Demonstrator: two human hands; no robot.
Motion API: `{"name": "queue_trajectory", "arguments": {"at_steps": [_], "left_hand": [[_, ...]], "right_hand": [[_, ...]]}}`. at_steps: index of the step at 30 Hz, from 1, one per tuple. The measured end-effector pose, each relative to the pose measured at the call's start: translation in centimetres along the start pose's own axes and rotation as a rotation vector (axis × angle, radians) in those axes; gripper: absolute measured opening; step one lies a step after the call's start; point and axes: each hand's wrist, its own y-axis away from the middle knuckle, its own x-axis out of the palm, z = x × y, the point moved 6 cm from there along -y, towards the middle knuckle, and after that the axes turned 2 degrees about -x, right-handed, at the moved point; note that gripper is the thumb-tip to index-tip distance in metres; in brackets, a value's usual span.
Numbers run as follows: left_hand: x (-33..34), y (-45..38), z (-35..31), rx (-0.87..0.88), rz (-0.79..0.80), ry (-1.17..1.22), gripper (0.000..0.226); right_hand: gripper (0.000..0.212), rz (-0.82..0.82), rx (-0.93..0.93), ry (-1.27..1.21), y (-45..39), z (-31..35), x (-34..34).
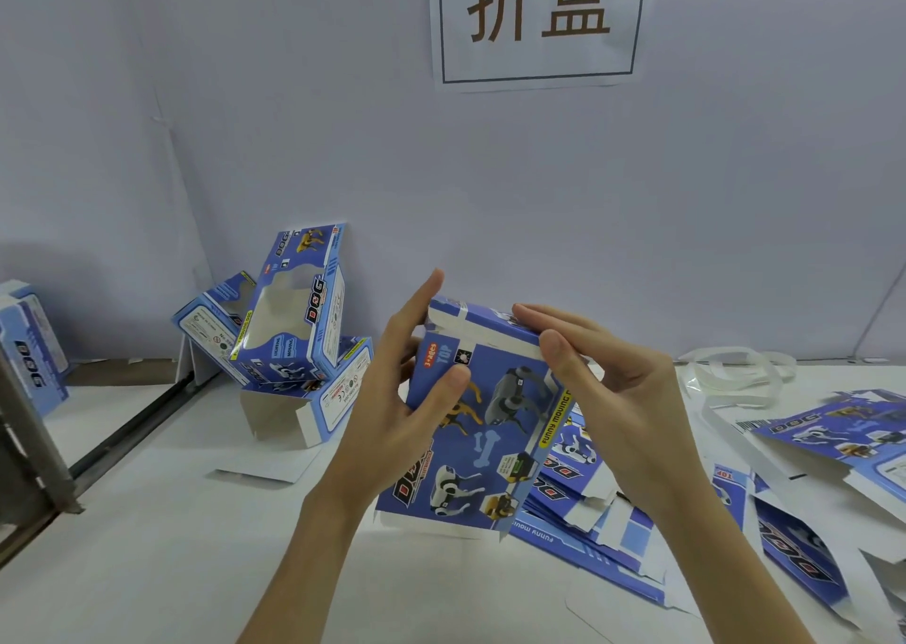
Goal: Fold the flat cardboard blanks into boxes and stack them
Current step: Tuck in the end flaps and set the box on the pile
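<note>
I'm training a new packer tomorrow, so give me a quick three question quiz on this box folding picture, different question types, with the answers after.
1. True or false: the box being folded lies flat on the table.
2. On which side of the person do the unfolded blanks lie? A left, B right.
3. Which end of the box do the left hand and right hand work on?

Key
1. False: both hands hold it up.
2. B; folded boxes are piled to the left.
3. The top end, at its flap.

Pale wall (294, 104), framed paper sign (539, 21), white table (171, 570)
</note>
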Motion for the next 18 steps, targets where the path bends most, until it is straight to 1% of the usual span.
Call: {"name": "queue_trajectory", "arguments": {"at_steps": [3, 6, 10, 13, 18], "left_hand": [[-0.12, -0.02, -0.12, -0.003, 0.004, 0.006, 0.070], [-0.12, -0.04, -0.51, 0.016, 0.015, 0.016, 0.071], [-0.16, 0.05, -0.68, 0.005, 0.024, 0.039, 0.069], [-0.20, 0.02, -0.72, 0.003, 0.022, 0.067, 0.068], [-0.08, -0.03, -0.89, -0.040, 0.035, 0.089, 0.062]], "right_hand": [[0.029, 0.007, 0.005, 0.039, -0.07, 0.17, -0.15], [0.029, 0.035, 0.041, 0.008, -0.04, 0.18, -0.13], [0.028, 0.014, -0.010, 0.070, 0.03, 0.49, 0.02], [0.028, 0.015, 0.006, 0.073, 0.05, 0.36, 0.17], [0.028, 0.080, 0.053, 0.058, 0.03, 0.23, -0.09]]}}
